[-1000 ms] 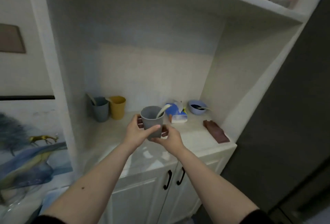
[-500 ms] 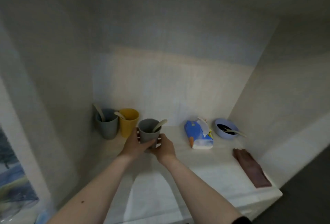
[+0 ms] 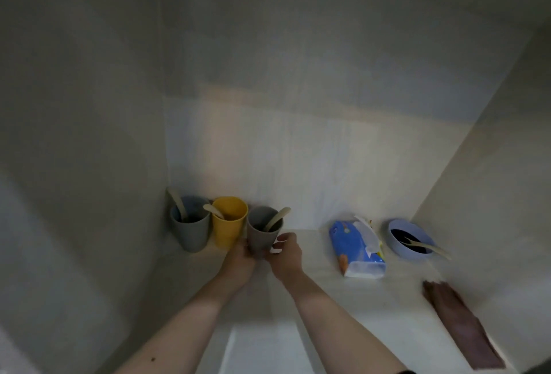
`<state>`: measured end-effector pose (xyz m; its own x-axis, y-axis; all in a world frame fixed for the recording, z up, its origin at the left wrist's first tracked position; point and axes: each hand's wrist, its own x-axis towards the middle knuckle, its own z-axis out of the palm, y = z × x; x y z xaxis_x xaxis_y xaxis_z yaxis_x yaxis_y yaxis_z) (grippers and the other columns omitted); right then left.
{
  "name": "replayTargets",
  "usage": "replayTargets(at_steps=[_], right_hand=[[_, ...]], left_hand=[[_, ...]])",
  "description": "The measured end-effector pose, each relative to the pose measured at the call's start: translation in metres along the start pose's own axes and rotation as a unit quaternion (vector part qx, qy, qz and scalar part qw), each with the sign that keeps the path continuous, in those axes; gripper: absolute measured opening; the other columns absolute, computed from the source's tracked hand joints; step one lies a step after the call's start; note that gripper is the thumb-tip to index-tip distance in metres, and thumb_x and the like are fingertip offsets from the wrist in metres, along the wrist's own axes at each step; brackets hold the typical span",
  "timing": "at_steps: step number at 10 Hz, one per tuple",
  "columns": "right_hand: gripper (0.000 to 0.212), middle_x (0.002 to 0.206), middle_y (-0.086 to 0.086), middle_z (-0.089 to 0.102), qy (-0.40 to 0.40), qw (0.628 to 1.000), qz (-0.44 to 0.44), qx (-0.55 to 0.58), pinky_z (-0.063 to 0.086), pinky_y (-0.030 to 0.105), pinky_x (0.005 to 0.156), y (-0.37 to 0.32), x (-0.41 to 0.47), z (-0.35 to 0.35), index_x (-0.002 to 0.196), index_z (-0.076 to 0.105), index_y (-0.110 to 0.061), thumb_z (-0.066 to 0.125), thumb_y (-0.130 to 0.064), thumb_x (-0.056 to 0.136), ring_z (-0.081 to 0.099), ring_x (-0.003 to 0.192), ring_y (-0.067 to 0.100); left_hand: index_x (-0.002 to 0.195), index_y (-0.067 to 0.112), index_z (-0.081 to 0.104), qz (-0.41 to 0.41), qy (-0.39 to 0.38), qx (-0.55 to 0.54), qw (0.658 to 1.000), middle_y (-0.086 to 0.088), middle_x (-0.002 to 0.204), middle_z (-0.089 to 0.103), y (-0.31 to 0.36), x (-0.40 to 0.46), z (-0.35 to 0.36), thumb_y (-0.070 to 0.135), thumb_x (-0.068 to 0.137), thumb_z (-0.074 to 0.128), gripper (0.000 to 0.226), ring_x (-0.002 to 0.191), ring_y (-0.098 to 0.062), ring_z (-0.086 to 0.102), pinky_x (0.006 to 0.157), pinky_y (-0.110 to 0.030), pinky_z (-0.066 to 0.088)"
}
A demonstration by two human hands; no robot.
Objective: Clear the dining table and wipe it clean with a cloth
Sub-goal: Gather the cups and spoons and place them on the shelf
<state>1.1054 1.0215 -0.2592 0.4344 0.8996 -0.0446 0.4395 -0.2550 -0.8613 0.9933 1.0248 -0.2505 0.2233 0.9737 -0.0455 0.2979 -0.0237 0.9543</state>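
White walls close a cabinet niche on three sides, and its pale shelf carries everything. Nearest, at the right front edge, lies a brown cloth, flat. Two bare forearms reach in from the front edge. The left hand and the right hand both curl their fingers around the low part of a grey cup, which stands upright with a pale spoon inside. Just beside it on the left is a yellow cup, then a blue-grey cup in the back left corner. Toward the back right lie a blue tissue pack and a blue bowl.
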Motion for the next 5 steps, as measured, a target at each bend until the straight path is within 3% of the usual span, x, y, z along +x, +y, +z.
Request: replayTargets(at_steps=[1, 2, 3, 4, 5], right_hand=[[0.037, 0.097, 0.007, 0.053, -0.024, 0.999, 0.032, 0.024, 0.044, 0.013, 0.058, -0.002, 0.009, 0.002, 0.107, 0.044, -0.003, 0.068, 0.000, 0.078, 0.055, 0.083, 0.018], [0.038, 0.102, 0.011, 0.054, -0.050, 0.998, 0.037, 0.031, 0.044, 0.010, 0.056, -0.004, 0.015, 0.004, 0.115, 0.044, 0.004, 0.061, 0.005, 0.082, 0.054, 0.088, 0.020], [0.033, 0.100, 0.008, 0.055, -0.049, 0.998, 0.031, -0.003, 0.047, 0.016, 0.066, -0.002, 0.019, 0.006, 0.115, 0.048, 0.001, 0.056, 0.003, 0.083, 0.053, 0.087, 0.019], [0.033, 0.101, 0.006, 0.055, -0.059, 0.997, 0.032, -0.024, 0.050, 0.028, 0.080, 0.002, 0.022, 0.003, 0.115, 0.050, -0.002, 0.051, 0.006, 0.083, 0.054, 0.089, 0.020], [0.035, 0.101, 0.004, 0.052, -0.056, 0.997, 0.014, -0.050, 0.050, 0.028, 0.083, 0.004, 0.024, -0.002, 0.117, 0.050, -0.003, 0.051, 0.005, 0.083, 0.053, 0.091, 0.018]], left_hand=[[0.126, -0.002, 0.046, -0.014, -0.013, 0.018, 1.000, -0.006, 0.119, 0.050, -0.002, 0.003, 0.001, -0.003, 0.095, 0.041, 0.031, 0.098, -0.009, 0.047, 0.082, -0.017, 0.037], [0.109, 0.022, 0.035, -0.034, -0.007, 0.030, 0.999, 0.007, 0.101, 0.043, -0.009, 0.009, 0.005, 0.003, 0.097, 0.039, 0.024, 0.083, 0.001, 0.042, 0.073, -0.008, 0.036], [0.082, 0.013, 0.044, -0.028, 0.040, 0.029, 0.998, -0.003, 0.076, 0.045, -0.011, 0.025, 0.012, 0.009, 0.097, 0.033, 0.019, 0.067, -0.008, 0.039, 0.063, -0.014, 0.037], [0.092, 0.017, 0.043, -0.026, 0.019, 0.046, 0.998, -0.001, 0.089, 0.049, -0.017, 0.029, 0.012, 0.001, 0.094, 0.038, 0.017, 0.077, -0.007, 0.043, 0.077, -0.021, 0.035], [0.105, 0.007, 0.046, -0.028, 0.004, 0.024, 0.999, -0.015, 0.112, 0.052, -0.015, 0.024, 0.009, -0.010, 0.088, 0.040, 0.024, 0.096, -0.016, 0.046, 0.079, -0.018, 0.033]])
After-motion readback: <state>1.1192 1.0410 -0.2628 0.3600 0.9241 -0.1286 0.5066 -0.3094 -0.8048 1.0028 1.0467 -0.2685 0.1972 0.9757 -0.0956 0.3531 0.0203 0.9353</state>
